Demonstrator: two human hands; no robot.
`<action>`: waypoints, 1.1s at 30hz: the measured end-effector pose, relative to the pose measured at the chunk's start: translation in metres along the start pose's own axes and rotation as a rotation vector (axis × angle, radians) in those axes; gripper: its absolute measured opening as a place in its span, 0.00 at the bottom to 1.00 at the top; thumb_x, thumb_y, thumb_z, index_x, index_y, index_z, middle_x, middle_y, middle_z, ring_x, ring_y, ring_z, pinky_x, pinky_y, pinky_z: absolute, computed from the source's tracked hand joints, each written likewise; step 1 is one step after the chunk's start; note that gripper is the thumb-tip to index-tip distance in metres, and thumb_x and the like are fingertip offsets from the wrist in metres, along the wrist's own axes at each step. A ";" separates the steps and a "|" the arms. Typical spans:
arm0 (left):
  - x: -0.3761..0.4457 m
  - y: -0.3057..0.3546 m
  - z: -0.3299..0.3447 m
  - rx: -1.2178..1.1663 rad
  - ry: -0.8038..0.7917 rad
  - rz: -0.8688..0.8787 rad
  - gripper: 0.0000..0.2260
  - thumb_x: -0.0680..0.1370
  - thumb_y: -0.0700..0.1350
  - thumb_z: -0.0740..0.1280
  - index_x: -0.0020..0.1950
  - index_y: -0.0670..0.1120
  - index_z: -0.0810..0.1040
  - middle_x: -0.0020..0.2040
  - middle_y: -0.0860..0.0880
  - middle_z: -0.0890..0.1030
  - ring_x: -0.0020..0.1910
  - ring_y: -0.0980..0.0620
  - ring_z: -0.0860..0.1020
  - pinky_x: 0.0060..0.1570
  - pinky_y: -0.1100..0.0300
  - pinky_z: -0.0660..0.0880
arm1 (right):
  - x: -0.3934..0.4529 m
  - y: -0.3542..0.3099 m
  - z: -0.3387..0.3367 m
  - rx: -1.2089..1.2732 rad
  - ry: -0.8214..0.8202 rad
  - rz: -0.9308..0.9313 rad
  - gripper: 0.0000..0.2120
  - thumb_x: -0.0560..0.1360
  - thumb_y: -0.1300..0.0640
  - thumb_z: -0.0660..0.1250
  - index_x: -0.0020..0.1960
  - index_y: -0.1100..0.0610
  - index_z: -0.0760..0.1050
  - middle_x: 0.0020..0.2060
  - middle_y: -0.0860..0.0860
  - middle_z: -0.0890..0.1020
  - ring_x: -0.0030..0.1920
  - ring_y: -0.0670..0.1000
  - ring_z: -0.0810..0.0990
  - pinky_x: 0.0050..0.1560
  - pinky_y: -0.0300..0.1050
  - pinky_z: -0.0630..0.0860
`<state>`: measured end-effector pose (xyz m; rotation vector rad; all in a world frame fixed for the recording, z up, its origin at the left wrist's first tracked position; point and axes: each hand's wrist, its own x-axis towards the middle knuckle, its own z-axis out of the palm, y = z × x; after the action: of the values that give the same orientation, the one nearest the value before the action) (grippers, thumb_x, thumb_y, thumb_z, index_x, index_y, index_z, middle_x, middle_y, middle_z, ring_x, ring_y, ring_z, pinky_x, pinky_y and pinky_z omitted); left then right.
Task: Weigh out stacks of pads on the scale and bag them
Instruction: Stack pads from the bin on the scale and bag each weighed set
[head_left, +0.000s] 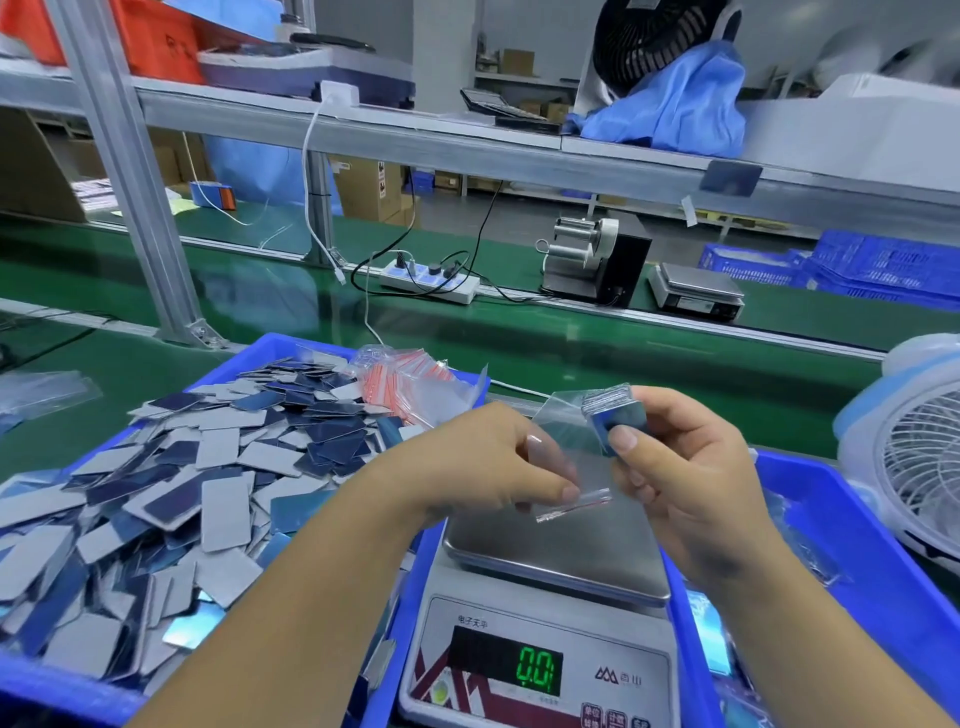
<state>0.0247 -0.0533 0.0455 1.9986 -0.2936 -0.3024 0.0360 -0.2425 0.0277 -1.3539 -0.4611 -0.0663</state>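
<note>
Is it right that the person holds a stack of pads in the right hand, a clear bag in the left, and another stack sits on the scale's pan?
Not quite. The head view shows the scale's pan bare, with no stack on it. The rest holds: the right hand grips the stack of pads, and the left hand pinches the clear bag above the scale.

Counted: two hands, left (488, 462) and right (685, 467); one clear bag (576, 467); one stack of pads (615, 415); two scales, near (550, 613) and far (698, 291); two blue bins, left (57, 696) and right (852, 525); loose pads (171, 499) uncountable.
</note>
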 end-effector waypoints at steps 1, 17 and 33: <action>0.000 0.001 0.001 0.021 -0.004 -0.006 0.05 0.74 0.43 0.75 0.40 0.53 0.86 0.31 0.57 0.81 0.28 0.63 0.75 0.29 0.72 0.68 | 0.000 0.000 0.000 0.002 -0.002 -0.008 0.12 0.68 0.62 0.70 0.47 0.50 0.84 0.35 0.49 0.81 0.27 0.46 0.68 0.28 0.37 0.66; -0.006 -0.009 -0.003 -0.528 0.171 0.072 0.16 0.80 0.47 0.68 0.32 0.50 0.77 0.27 0.56 0.70 0.23 0.60 0.61 0.22 0.70 0.59 | -0.001 0.004 0.003 0.088 0.071 0.085 0.09 0.68 0.62 0.70 0.47 0.55 0.83 0.32 0.49 0.76 0.25 0.47 0.65 0.26 0.36 0.64; -0.002 -0.016 0.000 -0.673 0.212 0.078 0.08 0.70 0.44 0.75 0.45 0.41 0.83 0.32 0.51 0.75 0.30 0.56 0.69 0.25 0.68 0.65 | -0.003 0.004 0.006 0.059 0.060 0.137 0.09 0.66 0.61 0.71 0.46 0.55 0.83 0.32 0.54 0.73 0.26 0.48 0.63 0.26 0.38 0.63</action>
<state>0.0240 -0.0455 0.0310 1.3359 -0.1102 -0.1126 0.0328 -0.2362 0.0234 -1.3184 -0.3168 0.0189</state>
